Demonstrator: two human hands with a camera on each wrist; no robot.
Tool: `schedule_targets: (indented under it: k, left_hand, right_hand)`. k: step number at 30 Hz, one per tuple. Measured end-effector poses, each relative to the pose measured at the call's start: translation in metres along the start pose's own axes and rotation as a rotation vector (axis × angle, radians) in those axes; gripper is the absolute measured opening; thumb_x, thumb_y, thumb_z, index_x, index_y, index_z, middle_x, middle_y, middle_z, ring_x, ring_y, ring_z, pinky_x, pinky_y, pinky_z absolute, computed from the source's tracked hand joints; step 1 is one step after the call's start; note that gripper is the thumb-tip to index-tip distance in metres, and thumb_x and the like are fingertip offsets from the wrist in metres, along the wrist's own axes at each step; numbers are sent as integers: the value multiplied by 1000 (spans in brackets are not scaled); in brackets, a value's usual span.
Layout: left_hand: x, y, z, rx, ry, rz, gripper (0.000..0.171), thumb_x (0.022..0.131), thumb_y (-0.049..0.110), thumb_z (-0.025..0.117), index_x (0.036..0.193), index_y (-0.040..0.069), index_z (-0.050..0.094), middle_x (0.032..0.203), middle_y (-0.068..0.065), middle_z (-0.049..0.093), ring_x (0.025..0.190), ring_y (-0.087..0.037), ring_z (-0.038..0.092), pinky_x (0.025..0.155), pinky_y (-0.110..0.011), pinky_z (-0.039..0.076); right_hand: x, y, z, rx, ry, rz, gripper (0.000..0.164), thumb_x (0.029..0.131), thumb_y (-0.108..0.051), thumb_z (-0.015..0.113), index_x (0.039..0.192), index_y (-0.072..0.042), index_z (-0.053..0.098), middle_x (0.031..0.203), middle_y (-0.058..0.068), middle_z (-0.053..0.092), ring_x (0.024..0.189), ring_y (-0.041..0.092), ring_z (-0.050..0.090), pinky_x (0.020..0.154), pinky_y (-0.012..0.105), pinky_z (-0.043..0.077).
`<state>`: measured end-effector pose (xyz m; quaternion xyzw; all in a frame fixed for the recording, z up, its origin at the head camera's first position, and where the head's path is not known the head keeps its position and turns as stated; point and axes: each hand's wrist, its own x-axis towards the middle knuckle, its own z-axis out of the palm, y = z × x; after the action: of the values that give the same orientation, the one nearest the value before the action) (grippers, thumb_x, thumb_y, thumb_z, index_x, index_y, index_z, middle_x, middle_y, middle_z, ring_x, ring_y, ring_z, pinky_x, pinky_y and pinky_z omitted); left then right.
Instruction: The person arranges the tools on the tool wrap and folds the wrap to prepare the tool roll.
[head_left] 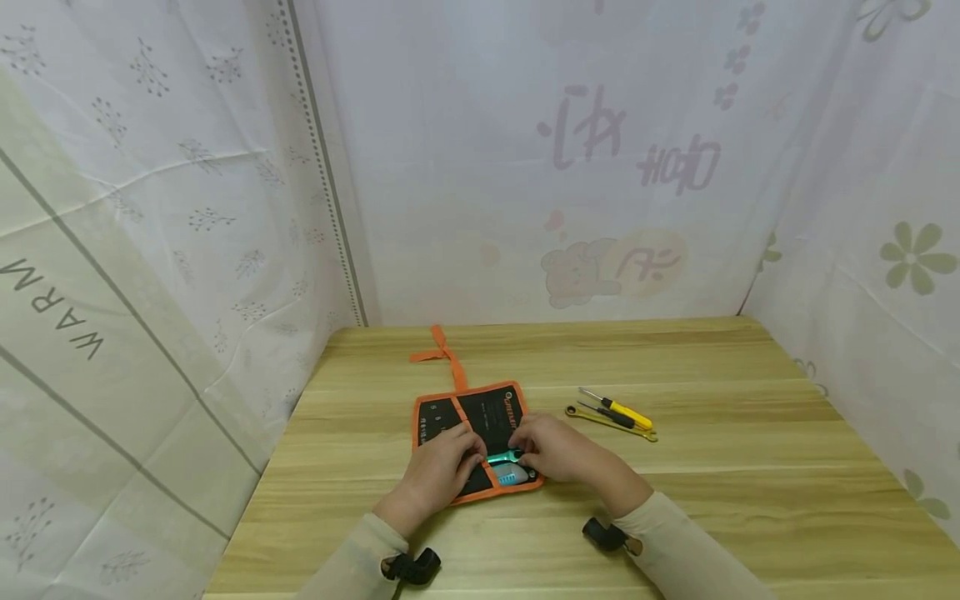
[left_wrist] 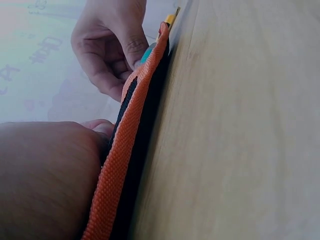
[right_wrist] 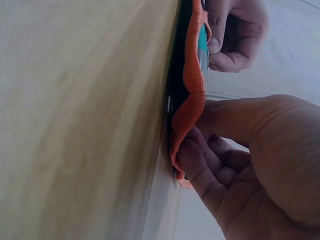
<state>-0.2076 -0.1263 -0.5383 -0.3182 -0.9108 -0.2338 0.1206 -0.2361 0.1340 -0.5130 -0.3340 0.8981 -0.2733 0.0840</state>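
Two hands work over a black, orange-edged tool pouch (head_left: 487,417) lying open on a wooden tabletop (head_left: 712,500), as we look down from the head view. We see the left hand (head_left: 438,471) pinching the pouch at its inner orange band, and the right hand (head_left: 558,450) grasping the exposed end of a teal tool (head_left: 501,457), which lies in the pouch's right part with its other end at that band. We note the widest stretch of wood to the right of the pouch; a narrower one runs to its left, ending at the printed left curtain (head_left: 247,208). Beyond the pouch, an orange tie (head_left: 453,362) reaches about to the tabletop's back edge, where the back curtain (head_left: 450,167) hangs. In the wrist views we find the pouch's near border raised in waves. Just below the teal tool, inside the pouch, sits a grey-and-blue tool (head_left: 512,475). Right of the pouch, past the right hand, we count a yellow-handled screwdriver (head_left: 632,415), a black-handled screwdriver (head_left: 621,417) and a wrench (head_left: 600,420), bunched together and in the way on that side. Both forearms fill the near side of the pouch.
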Motion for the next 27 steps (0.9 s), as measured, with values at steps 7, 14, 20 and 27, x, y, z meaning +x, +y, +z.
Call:
schedule_targets:
  k: [7, 14, 20, 27]
  left_hand:
    - [0, -1, 0, -11, -7, 0, 4, 104, 25, 70, 100, 26, 70, 95, 15, 56, 74, -2, 50, 66, -24, 48]
    - [0, -1, 1, -15, 2, 2, 8, 101, 22, 74, 99, 27, 68, 95, 16, 55, 74, -1, 50, 66, -24, 48]
    - [-1, -1, 2, -18, 1, 3, 10, 100, 21, 75, 99, 28, 68, 95, 15, 55, 73, -1, 49, 64, -23, 47]
    - [-1, -1, 2, -33, -23, -22, 7, 102, 23, 73, 100, 28, 68, 97, 16, 55, 73, -1, 50, 65, -24, 47]
  right_hand:
    - [1, 1, 2, 4, -4, 7, 18, 96, -7, 77, 114, -12, 78, 102, -8, 64, 89, 4, 59, 77, 26, 53]
    - [1, 2, 2, -7, -4, 3, 19, 94, -7, 79, 112, -13, 78, 103, -9, 64, 90, 5, 59, 76, 25, 53]
    - [1, 2, 2, 1, -5, 4, 19, 94, -7, 80, 112, -13, 78, 101, -8, 64, 86, 5, 58, 75, 24, 53]
    - [-1, 3, 1, 15, -3, 9, 21, 93, -5, 80, 113, -11, 77, 103, -5, 67, 85, 5, 60, 75, 25, 54]
